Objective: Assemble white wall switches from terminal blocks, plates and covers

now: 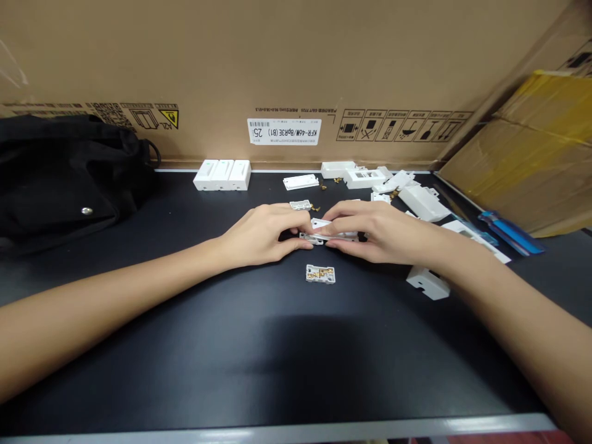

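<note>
A white label [283, 131] on the cardboard carton [231, 61] reads "KFR-46W/BpR3E (B1)" and "25"; handling pictograms [404, 126] run to its right, a yellow warning triangle [169, 118] to its left.

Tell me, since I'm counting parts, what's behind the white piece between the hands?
A small white part, brass screws and a white cover lie behind the white piece. The left hand and right hand cover its middle and whatever sits directly behind it.
</note>
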{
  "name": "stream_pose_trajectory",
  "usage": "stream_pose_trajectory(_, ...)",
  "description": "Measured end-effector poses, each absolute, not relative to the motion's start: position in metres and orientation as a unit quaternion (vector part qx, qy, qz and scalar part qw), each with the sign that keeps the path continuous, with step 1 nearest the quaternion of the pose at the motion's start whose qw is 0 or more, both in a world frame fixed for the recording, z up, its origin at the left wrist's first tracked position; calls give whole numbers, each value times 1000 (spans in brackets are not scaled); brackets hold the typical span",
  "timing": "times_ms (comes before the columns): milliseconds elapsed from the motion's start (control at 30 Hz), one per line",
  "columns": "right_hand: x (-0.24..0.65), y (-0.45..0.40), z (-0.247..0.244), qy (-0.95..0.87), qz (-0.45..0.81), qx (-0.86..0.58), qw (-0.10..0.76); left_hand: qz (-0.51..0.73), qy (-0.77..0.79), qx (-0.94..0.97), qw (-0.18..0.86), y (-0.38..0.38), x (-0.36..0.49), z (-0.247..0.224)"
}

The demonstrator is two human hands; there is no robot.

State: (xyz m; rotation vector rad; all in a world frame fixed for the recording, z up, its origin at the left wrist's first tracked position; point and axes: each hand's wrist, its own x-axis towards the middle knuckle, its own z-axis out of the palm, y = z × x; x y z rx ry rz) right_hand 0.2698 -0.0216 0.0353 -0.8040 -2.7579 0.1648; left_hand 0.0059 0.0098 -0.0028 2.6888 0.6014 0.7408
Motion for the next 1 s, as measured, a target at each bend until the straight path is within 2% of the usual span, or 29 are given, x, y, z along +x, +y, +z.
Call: stream_pose_trajectory(1000, 267, -24, 34, -952, 33, -275, 133, 271, 194, 932, 142, 11, 7, -6)
